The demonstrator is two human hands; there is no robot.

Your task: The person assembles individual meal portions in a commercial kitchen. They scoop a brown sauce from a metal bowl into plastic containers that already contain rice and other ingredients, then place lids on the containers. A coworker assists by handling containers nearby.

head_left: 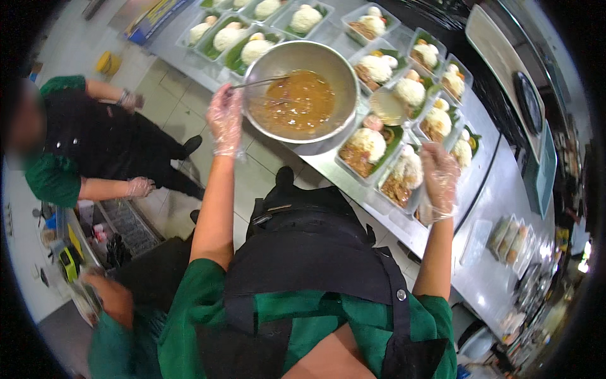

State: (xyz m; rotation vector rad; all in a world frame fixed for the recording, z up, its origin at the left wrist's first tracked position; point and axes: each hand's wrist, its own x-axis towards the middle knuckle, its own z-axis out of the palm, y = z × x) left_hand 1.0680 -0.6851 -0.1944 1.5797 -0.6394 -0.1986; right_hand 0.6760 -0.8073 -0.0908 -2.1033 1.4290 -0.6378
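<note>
My left hand (pixel 225 120), in a clear plastic glove, is closed around the thin metal handle (pixel 262 82) of a utensil. Its other end lies in brown, oily sauce (pixel 300 101) inside a large steel bowl (pixel 346 120), so whether it is a ladle or a spoon is hidden. My right hand (pixel 440 180), also gloved, has its fingers curled together just right of a clear container of rice and brown stew (pixel 404 174). What those fingers hold, if anything, does not show. Another filled container (pixel 366 148) sits between the bowl and that hand.
Several more rice containers (pixel 306 20) cover the steel table (pixel 379 208) behind and right of the bowl. A closed pack of containers (pixel 511 246) lies farther right. A person (pixel 95 139) in green and black stands at left; another person's sleeve (pixel 123 341) is at lower left.
</note>
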